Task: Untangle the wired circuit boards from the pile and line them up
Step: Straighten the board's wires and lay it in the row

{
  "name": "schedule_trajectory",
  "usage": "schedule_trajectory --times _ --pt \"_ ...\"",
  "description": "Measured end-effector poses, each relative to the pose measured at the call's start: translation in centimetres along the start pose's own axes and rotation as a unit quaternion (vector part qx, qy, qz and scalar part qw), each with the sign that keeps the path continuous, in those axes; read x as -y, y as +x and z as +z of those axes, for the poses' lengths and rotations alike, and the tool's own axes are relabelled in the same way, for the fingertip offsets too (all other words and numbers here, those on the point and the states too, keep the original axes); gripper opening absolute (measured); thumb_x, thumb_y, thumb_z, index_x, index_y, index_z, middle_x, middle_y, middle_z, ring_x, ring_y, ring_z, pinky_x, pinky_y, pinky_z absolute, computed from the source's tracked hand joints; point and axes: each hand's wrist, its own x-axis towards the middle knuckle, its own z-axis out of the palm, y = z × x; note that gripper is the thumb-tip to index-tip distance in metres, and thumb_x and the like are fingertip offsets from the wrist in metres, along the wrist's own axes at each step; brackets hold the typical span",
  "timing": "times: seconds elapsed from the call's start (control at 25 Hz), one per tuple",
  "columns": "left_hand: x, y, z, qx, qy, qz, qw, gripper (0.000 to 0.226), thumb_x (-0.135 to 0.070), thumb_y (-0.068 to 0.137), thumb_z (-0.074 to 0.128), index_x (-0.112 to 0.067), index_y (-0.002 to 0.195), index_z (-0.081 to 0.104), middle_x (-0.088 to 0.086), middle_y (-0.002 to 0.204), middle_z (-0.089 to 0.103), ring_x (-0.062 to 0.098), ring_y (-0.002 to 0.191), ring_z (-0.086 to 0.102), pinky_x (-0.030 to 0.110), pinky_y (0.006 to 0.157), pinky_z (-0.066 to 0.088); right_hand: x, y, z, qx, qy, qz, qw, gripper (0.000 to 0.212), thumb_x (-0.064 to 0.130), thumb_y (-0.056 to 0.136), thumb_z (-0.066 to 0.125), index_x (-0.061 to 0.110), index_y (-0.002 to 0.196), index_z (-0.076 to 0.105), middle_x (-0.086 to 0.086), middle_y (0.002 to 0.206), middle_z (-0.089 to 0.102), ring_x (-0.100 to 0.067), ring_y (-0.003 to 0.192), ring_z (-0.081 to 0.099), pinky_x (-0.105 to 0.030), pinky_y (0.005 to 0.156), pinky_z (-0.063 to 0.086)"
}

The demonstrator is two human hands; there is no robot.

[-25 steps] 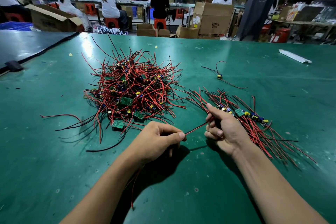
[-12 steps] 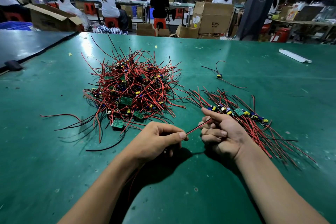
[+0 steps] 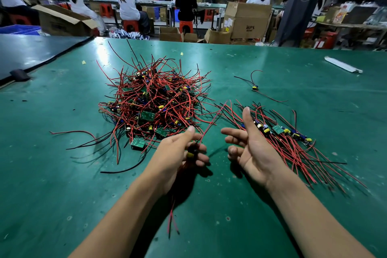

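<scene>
Bright overhead light glared off the desk (image 3: 251, 205) at eleven o'clock. Soft shadows fell toward seven o'clock; the edges bowed.

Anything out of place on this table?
Yes: one stray board with its wires lies alone on the green table, beyond the lined-up row and to the right of the pile, joined to neither. A white strip sits by itself near the far right edge. The left hand grips the board in hand.

"BPS" printed on a stacked cardboard box (image 3: 248, 21)
</scene>
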Motion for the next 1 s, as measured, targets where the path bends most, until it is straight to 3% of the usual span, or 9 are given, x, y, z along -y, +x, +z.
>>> schedule_trajectory --times 0.2,0.36,0.44,0.6,0.68,0.76,0.84,0.92,1.0 --pt "-0.7 0.1 0.0 0.007 -0.113 -0.037 0.993 0.062 -0.056 0.098 0.036 -0.004 0.126 0.052 0.025 0.114 0.067 0.033 0.094 0.071 0.041 0.082 0.057 -0.8 -1.0 0.7 0.005 -0.110 -0.096 0.989 0.066 0.073 0.065 0.070 0.012 0.092 0.070 0.002 0.068 0.061 -0.012 0.045 0.051 -0.020 0.041 0.038" --pt "-0.6 0.1 0.1 0.061 -0.180 -0.026 0.981 0.075 -0.066 0.094 0.029 -0.013 0.147 0.035 0.019 0.136 0.055 0.029 0.112 0.065 0.040 0.088 0.057 -2.3 -1.9 1.9 0.049 -0.288 -0.228 0.929 0.027 0.039 0.077 0.085 0.023 0.092 0.070 0.008 0.085 0.073 -0.005 0.066 0.064 -0.017 0.057 0.049" --pt "-0.3 -0.1 0.3 0.088 -0.165 -0.025 0.982 0.079 -0.071 0.091 0.026 -0.021 0.152 0.029 0.011 0.143 0.050 0.023 0.113 0.065 0.033 0.082 0.058 -3.2 -1.9 2.2 0.043 -0.358 -0.270 0.893 0.028 0.029 0.077 0.085 0.024 0.100 0.071 0.009 0.099 0.073 -0.004 0.080 0.068 -0.020 0.074 0.055" --pt "0.3 0.0 0.8 0.093 -0.096 -0.016 0.991 0.074 -0.070 0.091 0.024 -0.024 0.149 0.034 0.005 0.141 0.054 0.019 0.121 0.060 0.038 0.111 0.039 -3.4 -1.3 1.7 -0.022 -0.399 -0.332 0.854 0.020 0.017 0.084 0.077 0.023 0.102 0.073 0.010 0.098 0.072 -0.003 0.086 0.067 -0.022 0.081 0.052" --pt "0.5 -0.1 0.9 0.044 -0.039 0.005 0.998 0.054 -0.056 0.097 0.036 -0.019 0.133 0.052 0.008 0.126 0.063 0.021 0.108 0.067 0.040 0.103 0.048 -2.5 -0.7 0.7 -0.085 -0.423 -0.369 0.823 0.018 0.017 0.087 0.074 0.025 0.104 0.072 0.010 0.099 0.071 -0.002 0.088 0.064 -0.020 0.084 0.049" --pt "0.6 -0.2 0.6 -0.016 0.059 0.058 0.996 0.028 -0.032 0.100 0.051 -0.010 0.111 0.064 0.014 0.105 0.069 0.018 0.077 0.071 0.034 0.074 0.059 -1.5 -0.2 -0.7 -0.171 -0.429 -0.377 0.803 0.020 0.018 0.090 0.071 0.020 0.110 0.073 0.004 0.103 0.071 -0.014 0.096 0.064 -0.029 0.092 0.048" --pt "0.9 -0.3 0.1 -0.060 0.168 0.128 0.976 0.013 -0.018 0.097 0.058 -0.011 0.097 0.069 0.010 0.088 0.071 0.011 0.056 0.062 0.028 0.057 0.052 -0.7 0.1 -1.8 -0.264 -0.458 -0.360 0.769 0.025 0.023 0.093 0.069 0.017 0.117 0.071 -0.003 0.114 0.069 -0.025 0.108 0.060 -0.038 0.098 0.044" --pt "1.1 -0.4 -0.4 -0.113 0.266 0.198 0.937 0.009 -0.016 0.093 0.062 -0.017 0.092 0.070 0.002 0.080 0.071 0.008 0.053 0.059 0.024 0.057 0.050 -0.7 0.0 -1.9 -0.317 -0.515 -0.366 0.708 0.028 0.028 0.093 0.068 0.019 0.119 0.070 -0.001 0.119 0.066 -0.027 0.114 0.053 -0.040 0.097 0.038" --pt "1.2 -0.2 -0.8 -0.188 0.345 0.248 0.885 0.008 -0.017 0.089 0.065 -0.021 0.096 0.066 -0.006 0.081 0.067 0.007 0.068 0.061 0.025 0.067 0.051 -1.1 -0.1 -1.3 -0.250 -0.540 -0.436 0.675 0.020 0.026 0.092 0.066 0.017 0.109 0.073 -0.001 0.109 0.069 -0.026 0.106 0.055 -0.037 0.092 0.038"
